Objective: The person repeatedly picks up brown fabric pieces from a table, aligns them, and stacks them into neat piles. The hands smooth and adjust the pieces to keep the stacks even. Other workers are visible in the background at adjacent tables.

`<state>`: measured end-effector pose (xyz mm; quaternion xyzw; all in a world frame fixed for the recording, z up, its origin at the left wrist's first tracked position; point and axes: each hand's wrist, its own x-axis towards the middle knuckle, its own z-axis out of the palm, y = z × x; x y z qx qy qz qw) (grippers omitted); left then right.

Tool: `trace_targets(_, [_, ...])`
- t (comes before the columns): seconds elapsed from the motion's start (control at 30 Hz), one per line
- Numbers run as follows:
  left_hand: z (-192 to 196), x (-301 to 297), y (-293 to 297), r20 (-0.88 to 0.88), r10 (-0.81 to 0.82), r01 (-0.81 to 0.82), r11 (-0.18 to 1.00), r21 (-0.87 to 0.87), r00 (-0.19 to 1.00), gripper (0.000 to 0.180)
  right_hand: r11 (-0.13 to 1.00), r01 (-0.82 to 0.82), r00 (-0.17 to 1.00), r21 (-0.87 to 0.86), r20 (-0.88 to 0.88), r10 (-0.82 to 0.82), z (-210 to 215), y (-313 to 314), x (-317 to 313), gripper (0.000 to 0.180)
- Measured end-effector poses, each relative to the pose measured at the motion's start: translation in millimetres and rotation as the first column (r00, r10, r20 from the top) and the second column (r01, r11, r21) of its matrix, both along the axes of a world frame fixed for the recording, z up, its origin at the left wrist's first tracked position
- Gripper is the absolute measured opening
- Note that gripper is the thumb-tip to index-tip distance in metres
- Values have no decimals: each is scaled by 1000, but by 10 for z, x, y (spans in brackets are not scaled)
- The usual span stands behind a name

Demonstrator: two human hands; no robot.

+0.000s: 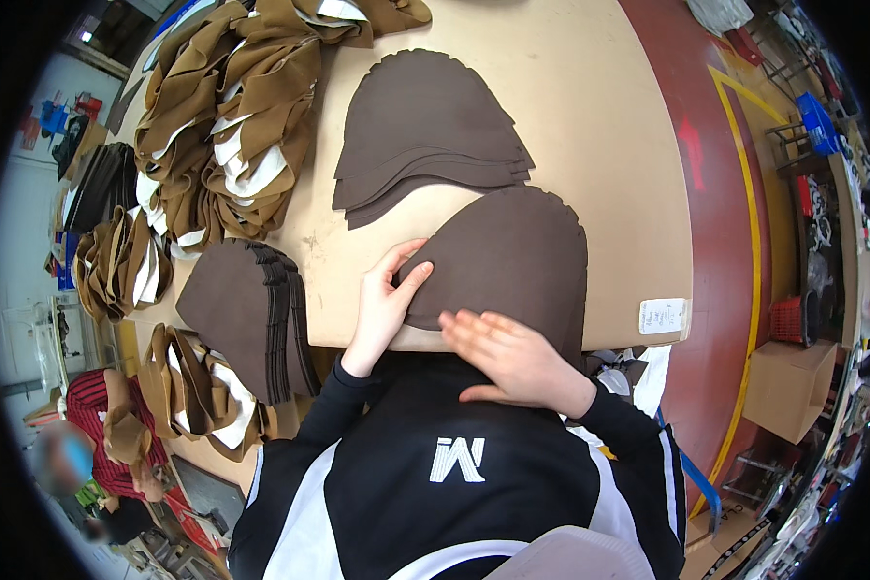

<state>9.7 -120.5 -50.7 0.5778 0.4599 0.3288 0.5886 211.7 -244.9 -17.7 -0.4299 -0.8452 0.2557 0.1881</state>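
A dark brown, dome-shaped cut piece (pixel 507 246) with a notched curved edge lies at the near edge of the table, partly hanging over it. My left hand (pixel 385 302) pinches its left edge, thumb on top and fingers mostly hidden behind. My right hand (pixel 520 365) holds nothing; its fingers are stretched out, slightly blurred, over the lower edge of the piece. Whether they touch it I cannot tell. Just beyond lies a loose stack of similar dark brown pieces (pixel 425 121), fanned at its near edge.
At the left stands a thick stack of dark brown pieces (pixel 227 300). Bundles of tan and white pieces (pixel 227 126) crowd the far left of the tan table (pixel 619 126). A white label (pixel 662 316) sits at its right corner. A person in red stripes (pixel 116 435) is at lower left.
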Motion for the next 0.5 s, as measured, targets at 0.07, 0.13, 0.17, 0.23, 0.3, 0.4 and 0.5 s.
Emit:
trace_targets(0.07, [-16, 30, -7, 3, 8, -8, 1000, 23, 1000, 34, 991, -125, 992, -52, -24, 124, -58, 26, 80, 68])
trace_targets(0.13, [-17, 1, -32, 4, 72, -73, 994, 76, 997, 33, 990, -129, 983, -55, -140, 120, -9, 113, 170, 58])
trace_targets(0.17, [-5, -22, -70, -64, 73, -60, 981, 185, 995, 31, 997, -51, 971, -50, -238, 38, 66, 128, 241, 53])
trace_targets(0.23, [86, -51, -129, -111, 92, -42, 920, 390, 990, 27, 982, 151, 940, 114, -323, -107, 314, 233, 338, 49])
trace_targets(0.3, [125, -148, -133, -32, 21, -3, 883, 469, 999, 25, 819, 562, 792, 120, -364, -490, 166, 127, 370, 56])
trace_targets(0.4, [313, -236, -114, 149, -12, -75, 822, 565, 989, 21, 655, 755, 497, -27, -629, -598, -150, 169, 520, 78])
trace_targets(0.5, [545, -211, -111, 357, -58, -205, 730, 652, 932, 19, 673, 618, 208, -406, -741, -638, -310, -32, 713, 61])
